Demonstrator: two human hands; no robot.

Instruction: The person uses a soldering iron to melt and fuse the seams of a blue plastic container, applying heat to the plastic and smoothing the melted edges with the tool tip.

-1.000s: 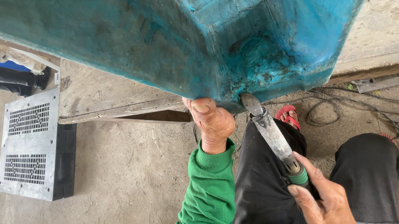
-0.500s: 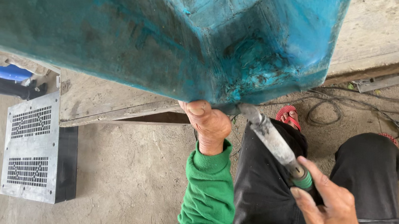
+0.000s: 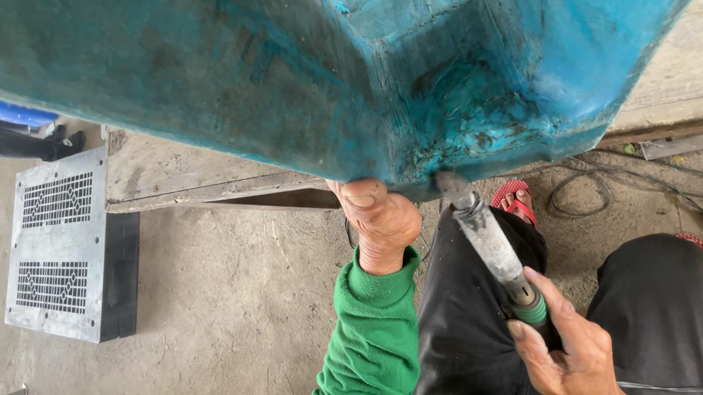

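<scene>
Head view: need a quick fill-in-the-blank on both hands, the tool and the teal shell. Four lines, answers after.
1. The left hand grips the lower edge of the ____ moulded shell.
2. The right hand holds the power tool by its ____ end.
3. The tool's tip meets the shell at its bottom ____.
4. The grey perforated box stands on the floor to the ____ of the green sleeve.

Missing words: teal; rear; corner; left

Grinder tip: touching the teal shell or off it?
Touching: the grinder tip meets the teal shell at its lower edge. Spinning: cannot tell.
</scene>
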